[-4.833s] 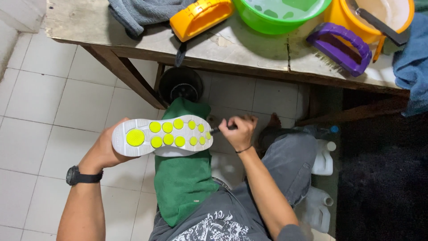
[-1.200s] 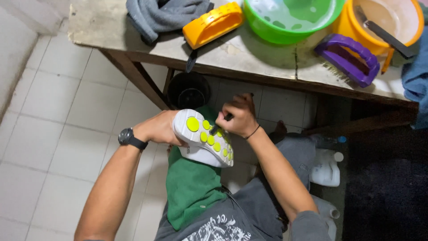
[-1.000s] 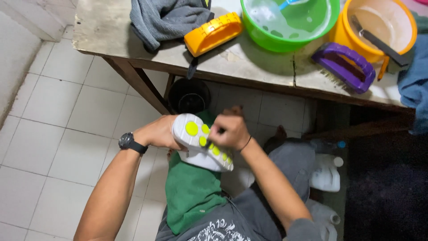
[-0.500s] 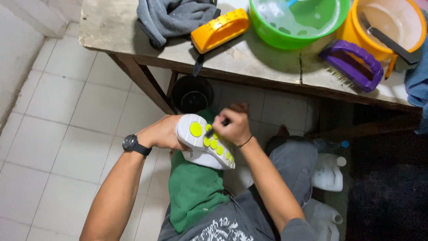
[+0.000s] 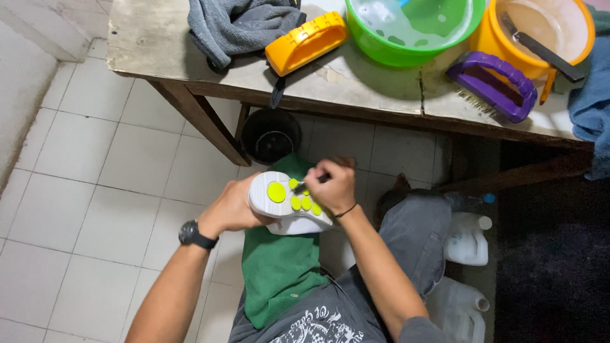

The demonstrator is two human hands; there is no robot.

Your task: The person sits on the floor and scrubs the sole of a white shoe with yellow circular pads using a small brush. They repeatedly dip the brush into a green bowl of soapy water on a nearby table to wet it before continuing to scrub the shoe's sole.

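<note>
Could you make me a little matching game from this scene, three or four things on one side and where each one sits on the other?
Things:
1. shoe
2. green towel
3. purple brush
4. black bucket

Places:
A. on the floor under the table
B. draped over the person's knee
C. held sole-up in the left hand
D. on the table beside the orange tub

Pairs: 1-C, 2-B, 3-D, 4-A

A worn wooden desk (image 5: 356, 82) carries a grey cloth (image 5: 235, 25), an orange brush (image 5: 306, 43), a green basin (image 5: 413, 28), a purple brush (image 5: 490, 84), an orange bucket (image 5: 540, 35) and a blue towel (image 5: 591, 95). On the tiled floor (image 5: 95, 165) beneath stand a black pot (image 5: 270, 134) and white jugs (image 5: 467, 238).
</note>
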